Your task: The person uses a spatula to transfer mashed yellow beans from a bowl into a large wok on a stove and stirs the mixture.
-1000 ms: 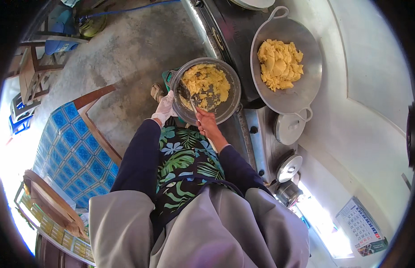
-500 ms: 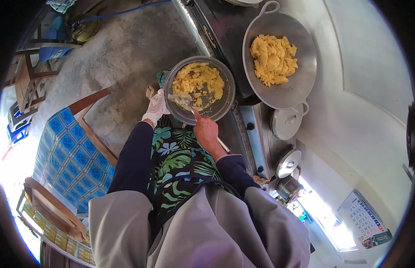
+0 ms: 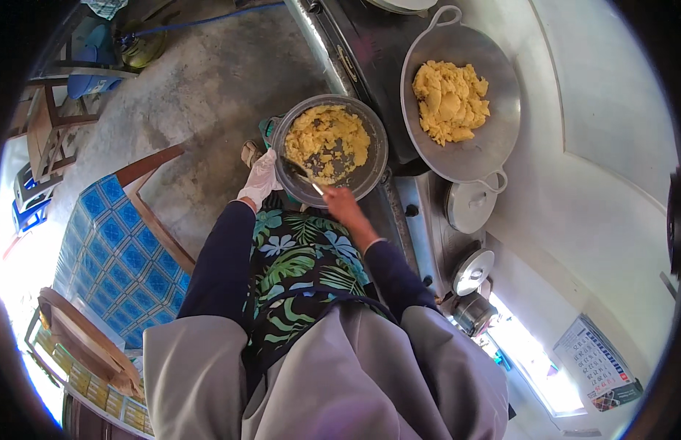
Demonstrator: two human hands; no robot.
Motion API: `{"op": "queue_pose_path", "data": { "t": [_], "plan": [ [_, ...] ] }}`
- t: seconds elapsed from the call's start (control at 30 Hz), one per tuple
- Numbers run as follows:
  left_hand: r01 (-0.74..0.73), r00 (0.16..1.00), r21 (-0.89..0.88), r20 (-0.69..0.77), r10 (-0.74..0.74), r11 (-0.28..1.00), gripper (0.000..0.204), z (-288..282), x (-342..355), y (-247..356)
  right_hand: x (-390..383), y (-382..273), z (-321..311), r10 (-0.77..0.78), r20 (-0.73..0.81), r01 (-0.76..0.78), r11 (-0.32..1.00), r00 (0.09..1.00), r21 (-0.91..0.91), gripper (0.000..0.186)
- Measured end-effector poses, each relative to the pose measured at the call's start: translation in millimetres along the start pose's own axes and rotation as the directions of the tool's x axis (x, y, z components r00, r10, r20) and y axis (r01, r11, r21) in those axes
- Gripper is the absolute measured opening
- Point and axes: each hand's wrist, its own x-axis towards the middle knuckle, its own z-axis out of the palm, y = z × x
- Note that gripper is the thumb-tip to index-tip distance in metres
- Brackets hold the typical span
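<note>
A dark metal bowl (image 3: 362,176) holds crumbly, clumped yellow food (image 3: 333,139). My left hand (image 3: 261,176), in a white glove, grips the bowl's left rim. My right hand (image 3: 344,209), bare and slightly blurred, is closed on the handle of a metal spoon (image 3: 318,187), whose head is down at the lower left inside the bowl. To the right, a large two-handled metal wok (image 3: 505,117) holds a heap of similar yellow food (image 3: 450,99) beside the black stove (image 3: 362,44).
Lidded pots (image 3: 469,205) and a smaller steel pot (image 3: 472,315) line the right, against a white wall (image 3: 597,205). At the left are a blue checked table cover (image 3: 128,257), wooden furniture (image 3: 51,132), a blue bucket (image 3: 87,81) and a hose (image 3: 208,15) on the concrete floor (image 3: 194,95).
My right hand and the spoon have shifted within the lower part of the bowl. The bowl moved slightly left, then a little back right; my left hand stayed on its rim.
</note>
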Motion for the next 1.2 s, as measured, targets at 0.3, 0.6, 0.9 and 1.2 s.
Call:
{"op": "queue_pose_path", "data": {
  "t": [0.3,0.6,0.9,1.2],
  "plan": [
    [-0.149,0.974,0.903,0.065,0.216,0.402,0.043,-42,-5,-18,23,-20,-175,-0.13,0.381,0.38,0.593,0.915,-0.71,0.022],
    [-0.064,0.995,0.03,-0.08,0.066,0.998,0.043,-9,-6,-19,51,34,-87,-0.275,0.442,0.393,0.897,0.854,-0.2,0.032],
    [-0.154,0.967,0.514,-0.096,0.235,0.844,0.035,-32,12,-42,24,-49,1,0.399,0.325,-0.453,0.285,0.857,0.845,0.043],
    [-0.128,0.915,0.658,-0.21,0.344,0.742,0.027,27,9,-42,-44,48,-19,0.418,-0.226,-0.092,0.616,0.88,0.783,0.04]
  ]
}}
